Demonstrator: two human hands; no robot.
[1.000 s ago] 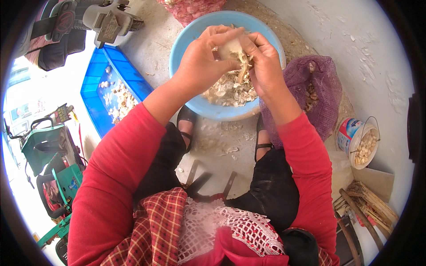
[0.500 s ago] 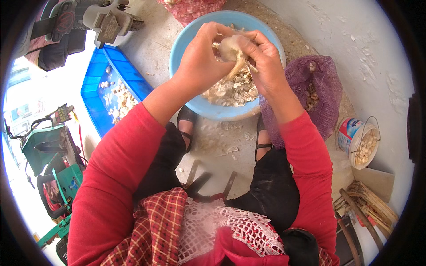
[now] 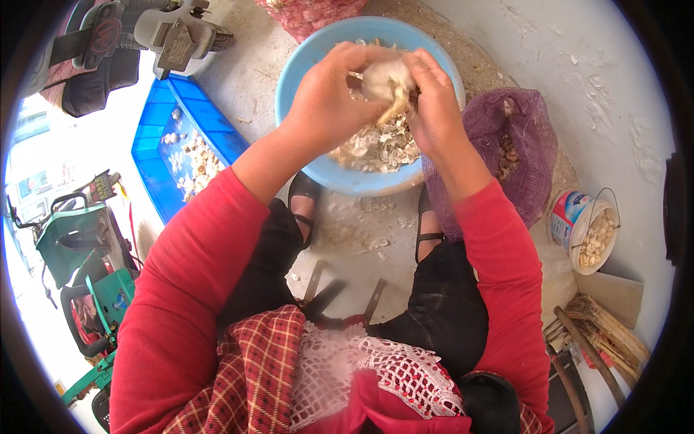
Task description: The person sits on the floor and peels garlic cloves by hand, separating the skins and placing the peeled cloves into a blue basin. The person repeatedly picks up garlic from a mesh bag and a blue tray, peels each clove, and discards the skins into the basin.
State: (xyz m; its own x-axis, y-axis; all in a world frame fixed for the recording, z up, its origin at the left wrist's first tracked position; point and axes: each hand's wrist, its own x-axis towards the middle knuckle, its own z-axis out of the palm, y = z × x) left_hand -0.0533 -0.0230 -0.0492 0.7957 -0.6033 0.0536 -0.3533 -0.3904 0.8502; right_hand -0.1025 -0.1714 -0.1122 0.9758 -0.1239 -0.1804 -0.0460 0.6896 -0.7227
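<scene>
A pale garlic bulb [image 3: 388, 81] with papery skin and a dry stem hanging from it is held above a light blue basin [image 3: 288, 87]. My left hand [image 3: 334, 90] curls round the bulb's left side, thumb below and fingers over the top. My right hand [image 3: 434, 98] grips its right side, fingers bent against the skin. Loose garlic skins [image 3: 383, 148] lie heaped in the basin under both hands. Some fingertips are hidden behind the bulb.
A purple mesh sack [image 3: 535, 137] with garlic inside stands right of the basin. Farther right is a small bucket [image 3: 597, 242] of peeled cloves. A blue tray [image 3: 148, 148] with cloves lies at left, and a red mesh sack [image 3: 311, 16] sits behind the basin.
The bulb has turned a little between my hands and shows more of its pale side. My right fingers have drawn closer together on it; my left hand has shifted only slightly.
</scene>
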